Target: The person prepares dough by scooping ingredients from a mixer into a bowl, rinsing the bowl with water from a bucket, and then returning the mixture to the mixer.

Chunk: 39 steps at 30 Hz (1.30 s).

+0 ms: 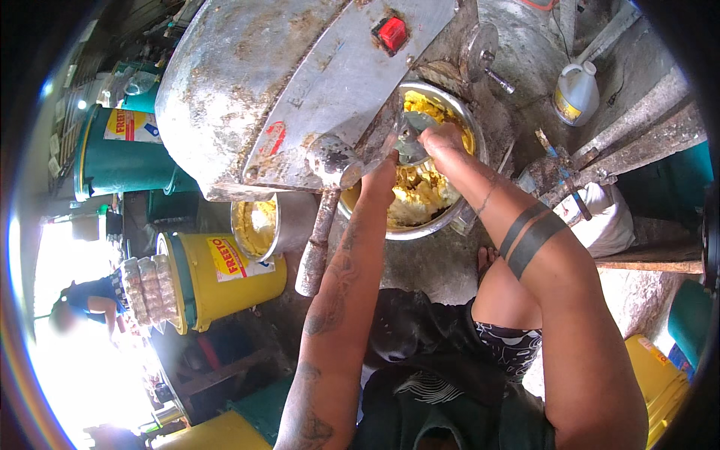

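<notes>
Under the head of a big worn metal mixer (217,82), a round metal bowl (480,131) holds a yellow and pale, lumpy mixture (420,196). Both my arms reach over its rim. My right hand (442,141) is closed against a grey metal mixer part (414,127) above the mixture, gripping its right side. My left hand (382,171) is at the left of that same part, its fingers mostly hidden by the mixer's edge and a handle. Whether it grips the part cannot be made out.
A lever handle (319,244) juts beside my left forearm. Left of it stand a metal pot (292,223) of yellow mixture, a yellow drum (191,274) with stacked packs (150,289) and a green drum (124,154). A person (97,296) is beyond. At right are a jug (577,94) and wooden beams (630,161).
</notes>
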Available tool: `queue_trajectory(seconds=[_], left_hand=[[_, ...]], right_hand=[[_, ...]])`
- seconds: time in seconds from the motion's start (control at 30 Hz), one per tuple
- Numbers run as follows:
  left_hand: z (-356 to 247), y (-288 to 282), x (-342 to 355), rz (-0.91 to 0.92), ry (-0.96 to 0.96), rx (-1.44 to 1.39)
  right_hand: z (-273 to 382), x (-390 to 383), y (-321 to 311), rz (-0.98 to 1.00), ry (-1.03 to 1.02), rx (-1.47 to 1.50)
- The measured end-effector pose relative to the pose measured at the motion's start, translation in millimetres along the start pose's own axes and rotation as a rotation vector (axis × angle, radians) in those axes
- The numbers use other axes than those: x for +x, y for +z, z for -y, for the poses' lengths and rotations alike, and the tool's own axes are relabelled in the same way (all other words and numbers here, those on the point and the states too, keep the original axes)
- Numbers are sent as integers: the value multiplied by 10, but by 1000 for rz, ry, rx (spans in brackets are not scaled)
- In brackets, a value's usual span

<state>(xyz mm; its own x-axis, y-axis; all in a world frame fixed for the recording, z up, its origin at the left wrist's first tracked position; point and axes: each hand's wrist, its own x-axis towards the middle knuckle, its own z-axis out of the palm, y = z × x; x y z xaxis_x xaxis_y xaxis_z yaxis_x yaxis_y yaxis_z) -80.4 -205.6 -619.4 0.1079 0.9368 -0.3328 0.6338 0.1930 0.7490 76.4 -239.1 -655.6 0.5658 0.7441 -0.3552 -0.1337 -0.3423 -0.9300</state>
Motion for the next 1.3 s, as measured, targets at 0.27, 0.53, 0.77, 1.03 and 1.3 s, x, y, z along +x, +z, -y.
queue_trajectory(seconds=[0.27, 0.53, 0.77, 1.03, 1.3], left_hand=[[117, 61, 146, 123, 34, -359], [9, 20, -116, 272, -165, -596], [187, 22, 6, 348, -230, -574], [506, -347, 560, 306, -156, -529], [36, -34, 197, 280, -167, -323]], right_hand=[[138, -45, -134, -63, 67, 89], [176, -201, -288, -58, 195, -25], [231, -376, -271, -83, 126, -272], [677, -434, -91, 52, 220, -284], [343, -233, -291, 25, 96, -122]])
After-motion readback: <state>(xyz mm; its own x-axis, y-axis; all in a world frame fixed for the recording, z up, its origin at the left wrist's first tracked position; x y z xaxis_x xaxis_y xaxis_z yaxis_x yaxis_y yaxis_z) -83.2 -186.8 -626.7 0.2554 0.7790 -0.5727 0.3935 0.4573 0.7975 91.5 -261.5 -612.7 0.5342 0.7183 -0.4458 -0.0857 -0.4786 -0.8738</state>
